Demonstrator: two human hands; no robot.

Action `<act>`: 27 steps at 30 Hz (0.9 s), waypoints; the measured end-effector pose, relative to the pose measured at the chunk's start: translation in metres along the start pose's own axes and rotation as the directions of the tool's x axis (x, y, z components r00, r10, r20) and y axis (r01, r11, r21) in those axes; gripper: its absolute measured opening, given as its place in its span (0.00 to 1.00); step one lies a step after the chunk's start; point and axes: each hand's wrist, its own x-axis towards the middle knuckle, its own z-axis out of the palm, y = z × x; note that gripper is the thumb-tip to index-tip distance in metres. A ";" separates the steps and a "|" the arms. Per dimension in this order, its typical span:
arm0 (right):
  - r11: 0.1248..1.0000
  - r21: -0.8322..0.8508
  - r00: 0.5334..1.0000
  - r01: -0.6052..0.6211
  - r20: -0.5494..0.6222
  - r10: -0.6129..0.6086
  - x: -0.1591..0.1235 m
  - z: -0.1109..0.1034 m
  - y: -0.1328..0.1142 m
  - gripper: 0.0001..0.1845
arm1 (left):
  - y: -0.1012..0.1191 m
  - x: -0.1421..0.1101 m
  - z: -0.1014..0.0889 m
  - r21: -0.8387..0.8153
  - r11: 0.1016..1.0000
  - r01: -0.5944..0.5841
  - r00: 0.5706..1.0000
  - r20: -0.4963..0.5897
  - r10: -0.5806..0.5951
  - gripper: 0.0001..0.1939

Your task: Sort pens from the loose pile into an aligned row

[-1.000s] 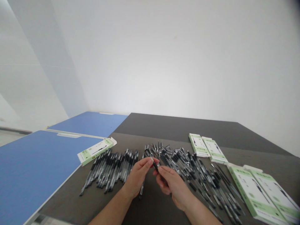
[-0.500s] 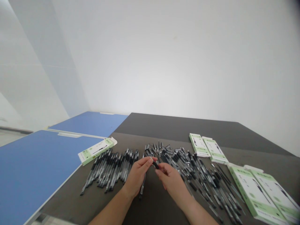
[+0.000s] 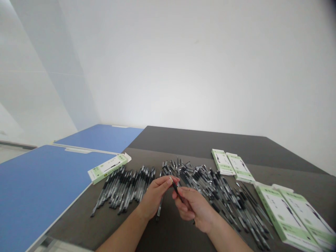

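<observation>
Between my hands is a pen (image 3: 175, 188) with a dark grip, tilted down toward my right palm. My left hand (image 3: 153, 194) is closed, its thumb and fingers pinching the pen's upper end. My right hand (image 3: 193, 207) wraps round the lower part, which the fingers mostly hide. Beside my left hand lies a row of clear-barrelled black pens (image 3: 126, 191), side by side. A single pen (image 3: 159, 210) lies partly under my left wrist. Loose pens and pen parts (image 3: 223, 192) spread in a messy heap behind and right of my right hand.
A green and white pen box (image 3: 109, 168) lies at the left edge of the dark table (image 3: 183, 140). Two smaller-looking boxes (image 3: 223, 162) lie at the back right, and larger-looking boxes (image 3: 286, 213) at the near right. Blue tabletops (image 3: 60, 171) adjoin on the left.
My right hand has turned and dropped slightly, its fingers now curled round the pen's lower part. My left hand keeps its pinch in nearly the same place.
</observation>
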 end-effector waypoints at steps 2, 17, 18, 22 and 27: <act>0.998 -0.043 0.996 0.048 -0.068 -0.051 0.002 -0.001 0.001 0.17 | -0.001 0.002 0.000 0.019 1.000 0.018 1.000 -0.015 -0.018 0.15; 0.945 -0.123 0.921 0.305 -0.216 -0.325 0.001 -0.006 -0.010 0.14 | 0.030 0.024 0.010 0.415 0.902 -0.120 0.986 0.155 0.060 0.18; 0.935 -0.137 0.905 0.328 -0.238 -0.353 0.003 -0.007 -0.009 0.14 | 0.031 0.031 0.007 0.506 0.854 -0.122 0.985 0.168 0.041 0.19; 0.914 -0.132 0.844 0.383 -0.353 -0.404 0.006 -0.016 -0.012 0.16 | 0.028 0.070 -0.019 0.866 0.497 0.053 0.995 -0.085 0.042 0.19; 0.906 -0.203 0.813 0.372 -0.400 -0.423 0.007 -0.020 -0.015 0.16 | 0.013 0.109 -0.053 0.941 0.257 0.219 0.975 -0.219 -0.031 0.12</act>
